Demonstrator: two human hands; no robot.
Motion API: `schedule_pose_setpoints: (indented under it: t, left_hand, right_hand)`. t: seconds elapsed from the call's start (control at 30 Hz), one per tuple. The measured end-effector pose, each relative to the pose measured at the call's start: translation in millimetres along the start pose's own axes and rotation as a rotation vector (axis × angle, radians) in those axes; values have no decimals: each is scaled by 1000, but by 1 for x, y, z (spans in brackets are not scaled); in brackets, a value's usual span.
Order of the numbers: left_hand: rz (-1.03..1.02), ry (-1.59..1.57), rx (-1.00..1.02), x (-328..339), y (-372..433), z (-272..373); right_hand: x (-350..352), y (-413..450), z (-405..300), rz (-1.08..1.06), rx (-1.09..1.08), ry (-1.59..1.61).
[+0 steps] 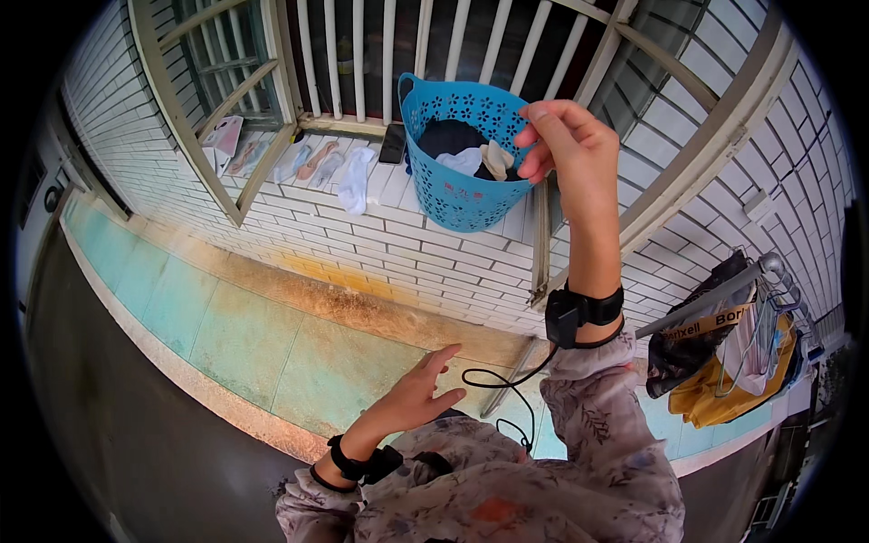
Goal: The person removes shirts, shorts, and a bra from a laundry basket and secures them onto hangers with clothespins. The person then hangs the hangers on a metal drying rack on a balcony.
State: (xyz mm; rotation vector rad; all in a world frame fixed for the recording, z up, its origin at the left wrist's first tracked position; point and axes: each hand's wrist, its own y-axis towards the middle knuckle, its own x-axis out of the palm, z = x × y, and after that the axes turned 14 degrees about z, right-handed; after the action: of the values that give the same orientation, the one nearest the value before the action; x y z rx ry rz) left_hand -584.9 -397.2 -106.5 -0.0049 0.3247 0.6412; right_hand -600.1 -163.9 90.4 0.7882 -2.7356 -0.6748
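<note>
My right hand (567, 146) is raised in front of the right rim of a blue perforated plastic laundry basket (468, 203), fingers bent and thumb near the fingertips. Whether it grips the rim is hidden. Inside the basket lie dark cloth (448, 139), a white cloth piece (461, 161) and a beige one (497, 160). Lower down, my left hand (421, 394) hangs empty with its fingers apart. On the tiled windowsill (390, 193), left of the basket, a white sock (354, 182) lies flat. Beyond it are a beige sock (316, 161) and a greyish one (328, 170).
A smartphone (392, 144) touches or nearly touches the basket. Window casements (254, 170) swing outward on both sides, before white bars (389, 61). Clothes hangers (767, 319) and bags (706, 400) hang from a metal rail (699, 298) at right. A black cable (485, 385) trails from my right wristband.
</note>
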Motion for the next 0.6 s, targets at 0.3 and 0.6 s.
schedule_pose_setpoints:
  t: [0.3,0.6]
  left_hand:
    - [-545,15,158,-19,133,-49]
    - [-705,-121,197,-70,225,-40]
  right_hand:
    - [65,110,54,-77,-48,-86]
    - [107,196,239,-584,625,-621]
